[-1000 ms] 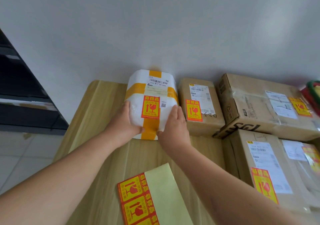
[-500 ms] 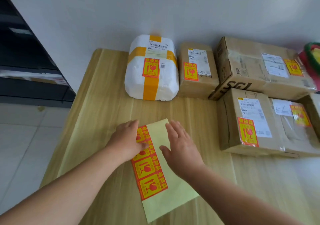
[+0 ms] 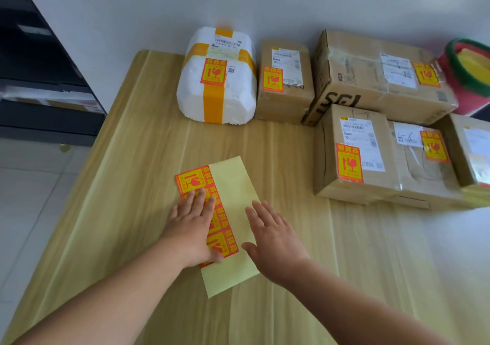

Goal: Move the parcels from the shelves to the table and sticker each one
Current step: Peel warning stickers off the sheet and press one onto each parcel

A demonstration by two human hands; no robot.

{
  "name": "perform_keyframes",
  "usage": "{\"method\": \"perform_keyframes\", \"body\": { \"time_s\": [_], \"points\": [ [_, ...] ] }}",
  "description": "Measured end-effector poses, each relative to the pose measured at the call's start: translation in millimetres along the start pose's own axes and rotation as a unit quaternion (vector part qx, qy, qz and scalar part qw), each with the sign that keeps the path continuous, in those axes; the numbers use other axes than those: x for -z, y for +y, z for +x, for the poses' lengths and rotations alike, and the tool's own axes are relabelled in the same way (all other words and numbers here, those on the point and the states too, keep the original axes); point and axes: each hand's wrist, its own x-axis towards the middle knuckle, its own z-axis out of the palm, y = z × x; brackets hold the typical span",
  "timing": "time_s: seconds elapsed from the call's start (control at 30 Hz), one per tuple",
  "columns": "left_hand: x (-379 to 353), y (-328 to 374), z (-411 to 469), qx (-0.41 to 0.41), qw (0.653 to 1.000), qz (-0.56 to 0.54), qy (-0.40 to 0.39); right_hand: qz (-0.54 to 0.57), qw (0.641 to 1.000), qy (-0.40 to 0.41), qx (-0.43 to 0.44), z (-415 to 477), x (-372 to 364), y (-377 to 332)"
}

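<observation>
A: L hand [image 3: 192,228], what's it doing?
B: Flat, palm down on the sticker sheet [image 3: 233,185], fingers straight, covering part of the red-yellow stickers on the sheet's left strip. Grips nothing.
A: R hand [image 3: 273,236]?
B: Palm down too, fingers straight & spread over the sheet's bare pale-yellow backing. Can't tell if it presses the sheet or is just above it. Holds nothing.
A: Where's the sheet?
B: Lying flat on the wooden table [image 3: 127,185], a bit angled, well apart from the parcels.
A: And the parcels?
B: All at the table's far & right side. White parcel [image 3: 233,100] w/ orange tape sits by the wall [image 3: 185,5], fragile sticker on top. Small brown box [image 3: 285,103] is just beside it on the right, stickered too. Next is the big box [image 3: 366,79], sticker near its right end. In front of that are the front box [image 3: 328,159], sticker by its label, & the "5-6" parcel [image 3: 416,175], also stickered. The edge box [image 3: 456,143] is at frame right, too blurred to say more.
A: Anything else?
B: Red-green container [image 3: 469,79] at far right behind the boxes. Dark shelves [image 3: 39,84] off to the left.
</observation>
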Motion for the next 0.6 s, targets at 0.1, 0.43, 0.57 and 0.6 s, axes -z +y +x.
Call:
{"method": "perform_keyframes", "body": {
  "time_s": [0.1,0.43,0.57,0.6],
  "points": [
    [-8.9,15.7,-15.1,-0.014,1.000,0.001,-0.009,-0.036,0.998,-0.040,0.020,-18.8,-10.9,9.2],
    [-28.9,96.9,-60.9,-0.119,0.992,0.007,-0.032,-0.056,0.994,-0.057,-0.079,-109.7,-38.3,55.4],
    [-31.7,117.3,-76.3,-0.137,0.990,0.029,-0.007,-0.037,0.997,-0.028,-0.066,-136.7,-56.9,46.9],
    [-33.5,120.1,-82.0,-0.136,0.990,0.034,-0.004,-0.035,0.997,-0.044,-0.051,-143.2,-64.0,42.1]
  ]
}}
